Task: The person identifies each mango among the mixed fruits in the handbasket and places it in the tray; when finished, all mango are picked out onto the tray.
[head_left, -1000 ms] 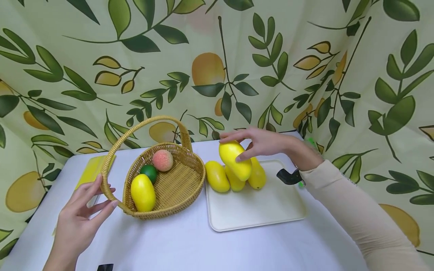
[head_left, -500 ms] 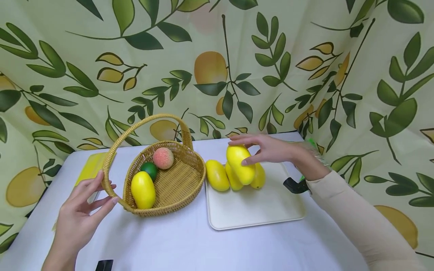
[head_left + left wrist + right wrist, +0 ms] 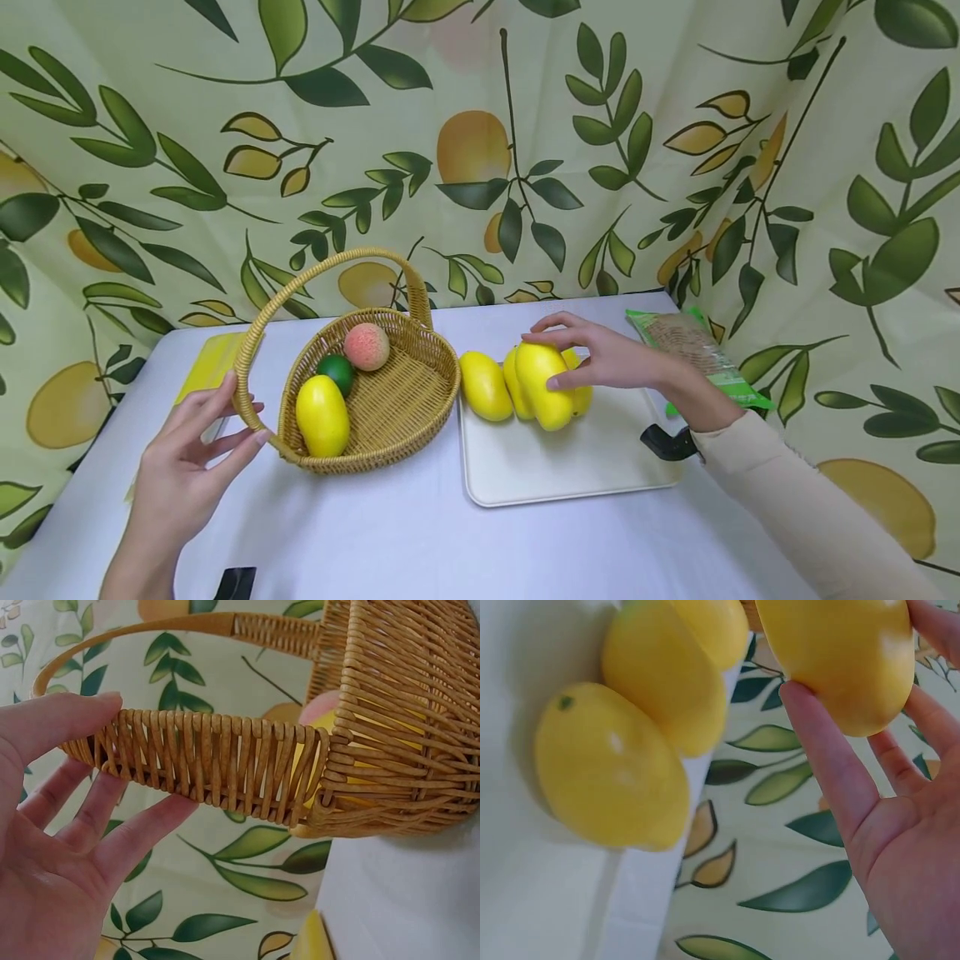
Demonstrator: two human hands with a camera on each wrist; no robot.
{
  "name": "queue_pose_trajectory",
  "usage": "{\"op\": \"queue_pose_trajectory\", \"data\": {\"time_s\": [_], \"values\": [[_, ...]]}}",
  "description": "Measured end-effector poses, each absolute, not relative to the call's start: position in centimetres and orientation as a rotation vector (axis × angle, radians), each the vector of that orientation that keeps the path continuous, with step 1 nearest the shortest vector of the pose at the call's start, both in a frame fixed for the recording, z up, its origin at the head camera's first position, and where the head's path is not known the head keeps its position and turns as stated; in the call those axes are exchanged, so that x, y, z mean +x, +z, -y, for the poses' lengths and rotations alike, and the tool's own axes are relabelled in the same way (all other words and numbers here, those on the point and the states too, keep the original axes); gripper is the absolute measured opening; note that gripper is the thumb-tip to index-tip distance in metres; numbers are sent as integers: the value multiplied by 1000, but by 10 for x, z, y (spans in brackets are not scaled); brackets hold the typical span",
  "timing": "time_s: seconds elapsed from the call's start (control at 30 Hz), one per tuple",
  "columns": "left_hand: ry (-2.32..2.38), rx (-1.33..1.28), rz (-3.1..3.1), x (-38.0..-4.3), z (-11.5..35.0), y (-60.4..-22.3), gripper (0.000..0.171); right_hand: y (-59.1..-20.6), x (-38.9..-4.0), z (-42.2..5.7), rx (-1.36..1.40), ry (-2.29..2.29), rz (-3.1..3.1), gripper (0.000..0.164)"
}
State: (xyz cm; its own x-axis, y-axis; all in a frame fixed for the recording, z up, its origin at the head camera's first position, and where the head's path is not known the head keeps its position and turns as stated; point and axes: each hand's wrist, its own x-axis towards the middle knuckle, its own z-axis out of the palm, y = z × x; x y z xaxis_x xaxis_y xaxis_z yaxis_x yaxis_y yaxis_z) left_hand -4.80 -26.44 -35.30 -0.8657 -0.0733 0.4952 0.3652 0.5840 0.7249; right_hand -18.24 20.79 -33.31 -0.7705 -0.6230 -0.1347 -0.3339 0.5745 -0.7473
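Your left hand (image 3: pixel 183 471), palm turned toward the wicker basket (image 3: pixel 393 408), pinches the near-left foot of its arched handle (image 3: pixel 248 350), with digits on both faces of the woven band; your forearm enters from the lower left. Your right hand (image 3: pixel 611 358) reaches in from the right, back upward, thumb and fingers gripping a yellow mango (image 3: pixel 546 392) by its sides. That mango is over the upper part of the white tray (image 3: pixel 570 458), its lower end pointing toward you. A mango at the left (image 3: pixel 485 387) lies on the tray beside two further mangoes, which the gripped one and your fingers partly cover in the head view; your right wrist view shows all three grouped together. Whether the gripped mango touches them, you cannot tell. In the basket, a peach (image 3: pixel 367 347), a dark green fruit (image 3: pixel 337 372) and another mango (image 3: pixel 322 417) line the left side; that mango overlaps the green fruit. In your left wrist view the basket is cut off at the right, and its fruit shows only as patches of yellow and pink. In your right wrist view the gripped mango is cropped at the top and some fingertips run out of frame. Your right forearm covers part of the green-edged packet (image 3: pixel 686 346). The flat yellow item (image 3: pixel 212 362) behind your left hand is too obscured to identify.
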Motion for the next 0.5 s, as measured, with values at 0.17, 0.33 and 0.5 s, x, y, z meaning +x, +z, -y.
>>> {"op": "queue_pose_trajectory", "data": {"time_s": [0.17,0.33,0.5], "values": [[-1236,-240,2324,-47,265,-352,89,-345,-170,-201,-739,-1089,-2333,68],[-1214,-252,2339,-48,267,-352,89,-357,-160,-194,-753,-1112,-2291,68],[-1229,-259,2339,-49,266,-352,89,-371,-152,-188,-749,-1093,-2305,69]]}}
